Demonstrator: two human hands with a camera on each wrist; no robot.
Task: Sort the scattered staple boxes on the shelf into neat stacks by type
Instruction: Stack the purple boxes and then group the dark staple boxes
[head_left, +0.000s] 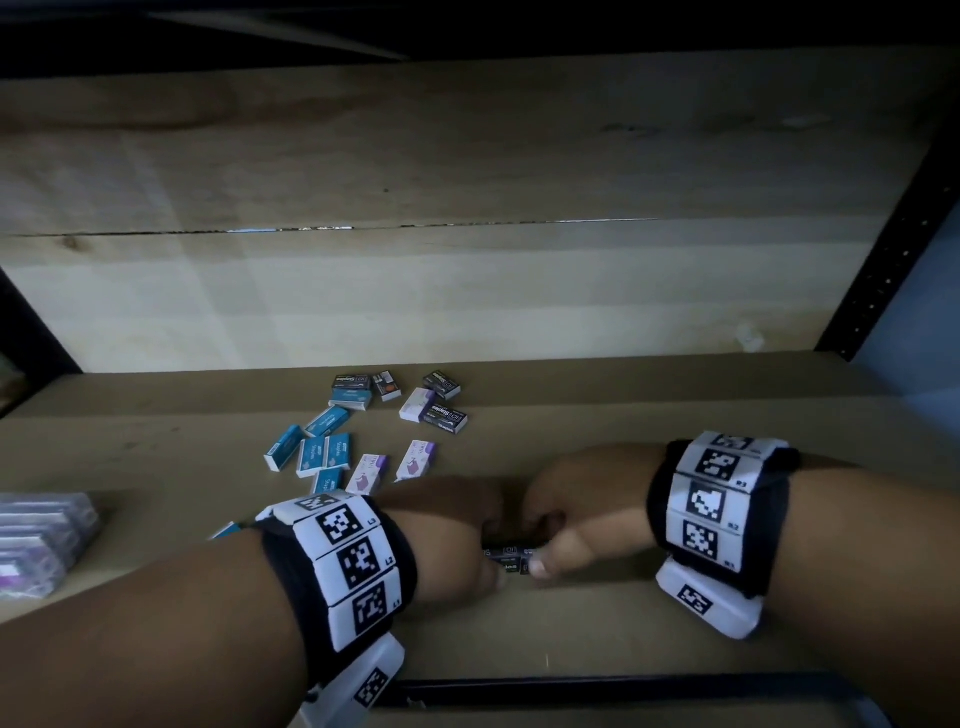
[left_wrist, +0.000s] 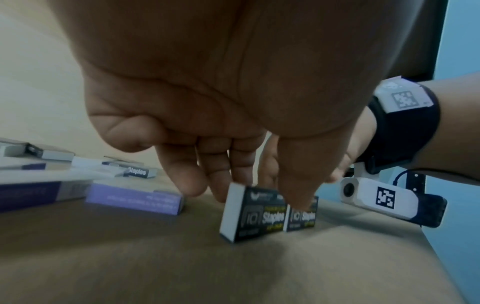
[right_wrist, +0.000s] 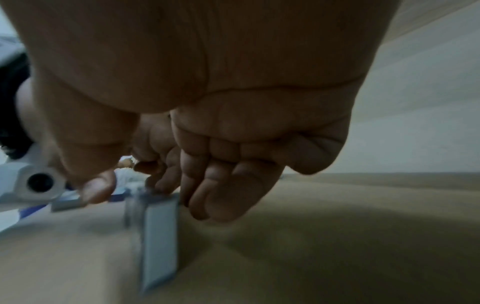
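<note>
Two black staple boxes (left_wrist: 253, 216) (left_wrist: 302, 218) stand on edge, end to end, near the front of the cardboard-lined shelf (head_left: 675, 519); in the head view they show as a dark sliver (head_left: 511, 557) between my hands. My left hand (head_left: 483, 545) (left_wrist: 249, 185) pinches them from above, fingers behind and thumb in front at the joint. From the right, my right hand (head_left: 543, 543) (right_wrist: 132, 189) pinches the right-hand box, whose blurred grey end (right_wrist: 159, 236) faces the right wrist view. Further back lie scattered blue boxes (head_left: 311, 447), purple-and-white boxes (head_left: 415, 460) and more black boxes (head_left: 444, 418).
A wrapped block of purple boxes (head_left: 41, 540) sits at the left edge. A pale wooden back wall (head_left: 467, 291) closes the shelf. A black perforated upright (head_left: 883, 249) stands at the right, and a dark rail (head_left: 623, 686) runs along the front edge.
</note>
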